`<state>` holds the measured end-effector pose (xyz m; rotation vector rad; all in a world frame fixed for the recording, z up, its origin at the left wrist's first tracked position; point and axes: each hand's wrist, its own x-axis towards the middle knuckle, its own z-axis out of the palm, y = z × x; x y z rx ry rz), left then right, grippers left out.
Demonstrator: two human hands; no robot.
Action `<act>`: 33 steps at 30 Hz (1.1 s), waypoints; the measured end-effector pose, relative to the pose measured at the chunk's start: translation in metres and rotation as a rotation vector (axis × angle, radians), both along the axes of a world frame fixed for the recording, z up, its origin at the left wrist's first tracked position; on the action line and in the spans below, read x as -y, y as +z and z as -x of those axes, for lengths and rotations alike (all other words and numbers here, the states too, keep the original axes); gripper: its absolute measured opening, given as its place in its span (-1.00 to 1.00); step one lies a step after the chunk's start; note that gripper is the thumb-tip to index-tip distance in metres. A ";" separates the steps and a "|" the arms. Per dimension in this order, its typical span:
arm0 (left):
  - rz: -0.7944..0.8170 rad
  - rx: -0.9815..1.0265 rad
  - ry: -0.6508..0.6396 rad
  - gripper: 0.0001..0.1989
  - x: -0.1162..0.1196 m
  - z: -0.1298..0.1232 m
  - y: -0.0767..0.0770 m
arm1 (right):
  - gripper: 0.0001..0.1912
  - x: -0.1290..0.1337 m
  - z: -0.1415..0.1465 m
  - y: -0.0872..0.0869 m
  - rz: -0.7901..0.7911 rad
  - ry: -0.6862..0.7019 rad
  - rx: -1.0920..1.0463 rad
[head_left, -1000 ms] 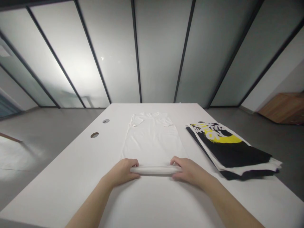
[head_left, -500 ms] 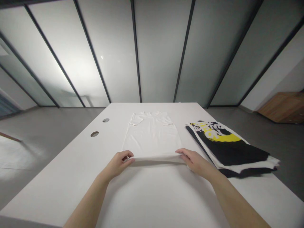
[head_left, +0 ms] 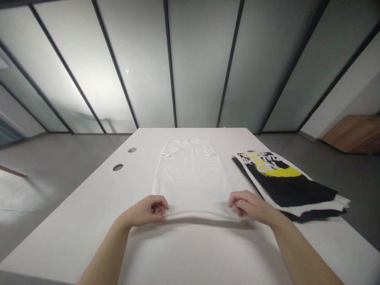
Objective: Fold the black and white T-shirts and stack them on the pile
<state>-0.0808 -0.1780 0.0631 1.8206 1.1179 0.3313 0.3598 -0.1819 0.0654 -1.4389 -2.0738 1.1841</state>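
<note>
A white T-shirt [head_left: 191,174] lies spread out on the white table, its neckline at the far end and its sleeves turned in over the body. Its bottom edge is towards me and hangs slightly above the tabletop, casting a shadow. My left hand [head_left: 148,211] is closed on the left corner of that edge, fingers curled. At the right corner my right hand [head_left: 251,206] pinches the cloth, the fingertips partly smeared by motion.
To the right, a stack of black and white shirts [head_left: 287,192] with a yellow and white print on top lies near the table's edge. Two round holes [head_left: 118,167] pierce the table [head_left: 89,221] at the left. Frosted glass panels [head_left: 198,63] stand beyond.
Both hands have drawn the T-shirt's bottom edge towards me and lower, and they are slightly farther apart on the right. The sleeves and the stack have stayed put.
</note>
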 end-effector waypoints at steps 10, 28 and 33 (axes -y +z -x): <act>-0.415 -0.146 0.099 -0.71 -0.006 -0.014 -0.017 | -0.75 -0.002 0.032 -0.016 -0.247 0.063 0.137; -0.440 -0.713 -0.163 0.00 0.021 -0.003 -0.033 | -0.79 0.015 0.047 -0.011 -0.119 0.149 0.243; -0.510 -0.580 -0.101 -0.36 0.012 -0.020 -0.013 | -0.63 0.008 0.050 -0.019 -0.306 0.102 0.225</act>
